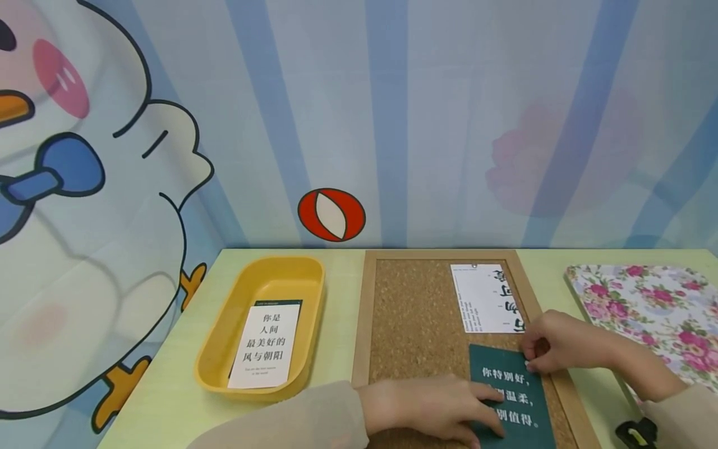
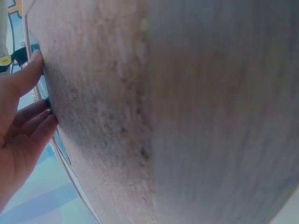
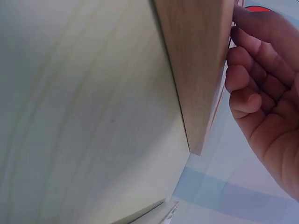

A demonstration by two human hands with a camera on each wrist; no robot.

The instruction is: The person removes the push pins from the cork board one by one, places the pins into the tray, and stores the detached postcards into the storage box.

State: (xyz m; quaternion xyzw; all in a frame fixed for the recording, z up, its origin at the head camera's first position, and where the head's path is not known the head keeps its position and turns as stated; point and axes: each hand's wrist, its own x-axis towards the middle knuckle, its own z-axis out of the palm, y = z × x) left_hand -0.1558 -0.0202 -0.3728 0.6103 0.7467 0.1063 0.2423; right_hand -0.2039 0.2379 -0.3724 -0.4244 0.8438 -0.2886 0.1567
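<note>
A dark green card [image 1: 512, 380] with white Chinese lettering lies on the lower right of the cork board [image 1: 415, 324]. My left hand [image 1: 429, 405] reaches across the board, its spread fingers resting on the card's left part; the left wrist view shows this hand [image 2: 23, 112] from the side. At the card's upper right edge, my right hand [image 1: 561, 343] pinches with curled fingers; its fingertips partly hide that edge. The right wrist view has the curled right hand [image 3: 266, 84] beside the wooden frame [image 3: 196, 60]. Above the green card, a white card [image 1: 479, 299] hangs by a small pin at its top.
Left of the board stands a yellow tray [image 1: 219, 349] holding a white card [image 1: 266, 346] over a dark green one. A flowered board or tray [image 1: 662, 305] lies at the right. A small black object [image 1: 636, 431] sits near the right sleeve. A printed cloth [image 1: 449, 125] backs the table.
</note>
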